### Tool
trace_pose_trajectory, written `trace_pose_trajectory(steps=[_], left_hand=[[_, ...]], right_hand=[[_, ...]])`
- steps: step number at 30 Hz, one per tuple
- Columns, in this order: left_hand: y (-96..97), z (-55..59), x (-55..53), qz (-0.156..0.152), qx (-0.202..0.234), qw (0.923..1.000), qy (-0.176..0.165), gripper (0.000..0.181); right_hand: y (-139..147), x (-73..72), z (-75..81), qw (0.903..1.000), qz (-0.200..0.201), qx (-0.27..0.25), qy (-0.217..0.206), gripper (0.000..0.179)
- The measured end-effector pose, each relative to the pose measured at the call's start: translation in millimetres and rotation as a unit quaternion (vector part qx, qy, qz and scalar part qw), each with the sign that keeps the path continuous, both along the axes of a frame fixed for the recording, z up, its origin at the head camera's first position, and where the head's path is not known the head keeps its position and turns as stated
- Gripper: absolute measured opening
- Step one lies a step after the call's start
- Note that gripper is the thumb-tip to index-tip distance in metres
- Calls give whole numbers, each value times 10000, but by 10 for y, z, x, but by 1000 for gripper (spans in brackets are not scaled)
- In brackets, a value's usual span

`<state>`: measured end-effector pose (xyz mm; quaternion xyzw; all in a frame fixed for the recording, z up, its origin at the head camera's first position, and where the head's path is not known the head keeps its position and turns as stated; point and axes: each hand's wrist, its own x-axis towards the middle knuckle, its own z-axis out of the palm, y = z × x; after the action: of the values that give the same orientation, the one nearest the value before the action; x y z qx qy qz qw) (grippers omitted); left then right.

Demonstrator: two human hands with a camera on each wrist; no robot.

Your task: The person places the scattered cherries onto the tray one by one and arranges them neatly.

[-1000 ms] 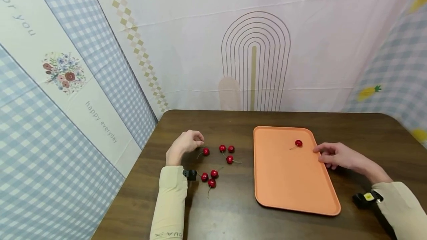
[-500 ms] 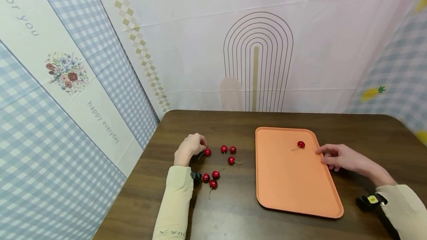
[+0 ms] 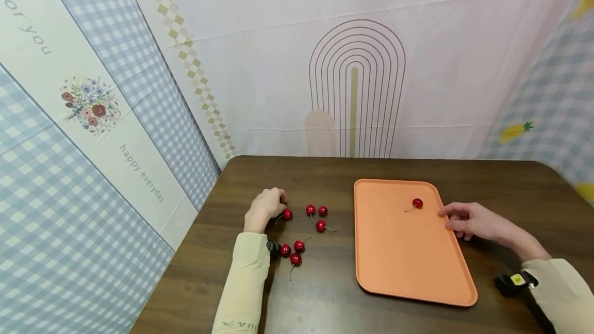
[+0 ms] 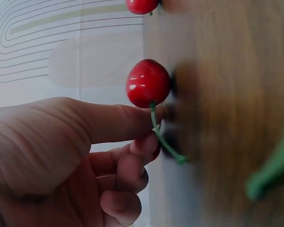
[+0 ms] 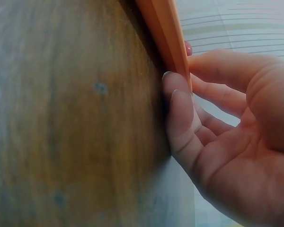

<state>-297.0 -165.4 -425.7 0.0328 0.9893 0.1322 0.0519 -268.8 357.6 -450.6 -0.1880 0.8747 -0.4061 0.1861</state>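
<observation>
So the left hand [image 3: 265, 207] was down low at the table [image 3: 320, 303], right beside a single red cherry [image 3: 288, 214]; its fingers were curled, with the thumb and fingertips drawn in close together just behind that cherry in the left wrist view; a dark sliver of red showed at the fingertips there, but most of it was hidden, so I couldn't tell if anything was pinched, or whether the hand touched the cherry at all; the cherry's green stem [image 4: 164, 141] was in plain sight.

The right hand [image 3: 479, 221] had a partly curled grip on the orange tray [image 3: 403, 256], pinching its far right edge with digits on both sides of the rim; the tray sat on the right half of the table, with one cherry on the tray [image 3: 417, 203] near the far right corner, stem pointing left.

Between the left hand and the tray were three cherries in a far cluster [image 3: 320, 226]; three more made up a near cluster [image 3: 295, 259], closer to the person; both sleeves [image 3: 242, 287] were pale beige; behind it all hung a white cloth [image 3: 264, 66] with an arch print, plus blue checked cloth [image 3: 42, 179] on the left.
</observation>
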Motion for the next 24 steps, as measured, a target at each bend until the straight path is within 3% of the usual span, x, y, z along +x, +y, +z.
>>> trace_pose_trajectory(steps=[4,9,17,24], left_hand=[[0,-23,-10,-35,12,10000,52,13],[-24,-23,-3,64,222,9996,-144,14],[-126,-2,-9,342,442,9974,-455,35],[-190,3,-15,970,533,9905,-819,36]], right_hand=[[2,4,-9,10000,-32,23,9,41],[8,-11,-19,10000,19,31,86,41],[-4,-3,-3,10000,0,-11,54,40],[4,4,-13,10000,13,-59,57,39]])
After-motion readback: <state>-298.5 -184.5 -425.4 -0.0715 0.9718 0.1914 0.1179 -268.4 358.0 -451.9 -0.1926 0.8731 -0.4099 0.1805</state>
